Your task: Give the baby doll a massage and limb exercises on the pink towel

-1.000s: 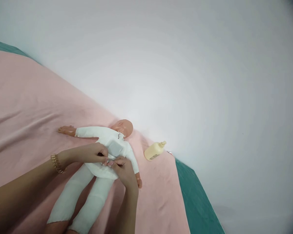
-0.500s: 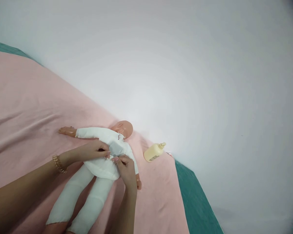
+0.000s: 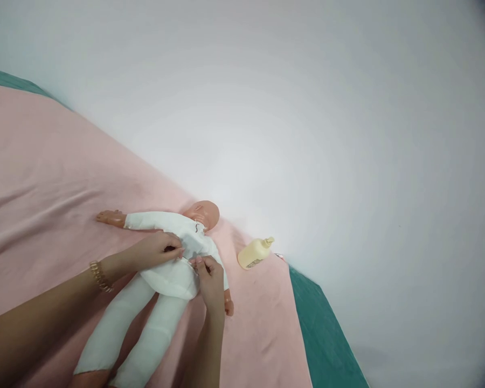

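A baby doll (image 3: 157,220) lies on its back, with a white soft body and white clothing, its bare head turned aside. A pale grey patch (image 3: 192,245) shows on its chest. White fabric (image 3: 170,280) flares round its hips. At the waist, my left hand (image 3: 165,250) is closed in a pinch on the upper edge of this fabric. My right hand (image 3: 209,269) pinches the same edge a little further right, fingertips close to the left ones. The exact bit between the fingers is mostly hidden.
A pale yellow pump bottle (image 3: 254,253) lies tilted on the pink sheet (image 3: 262,323), right of the doll's head. Green bedding (image 3: 327,328) shows past the sheet's right edge. A white wall (image 3: 307,134) runs along the far side, near the doll's head.
My hands have drawn slightly apart at the doll's waist, the right one shifting a touch to the right. The doll and bottle stay in place.
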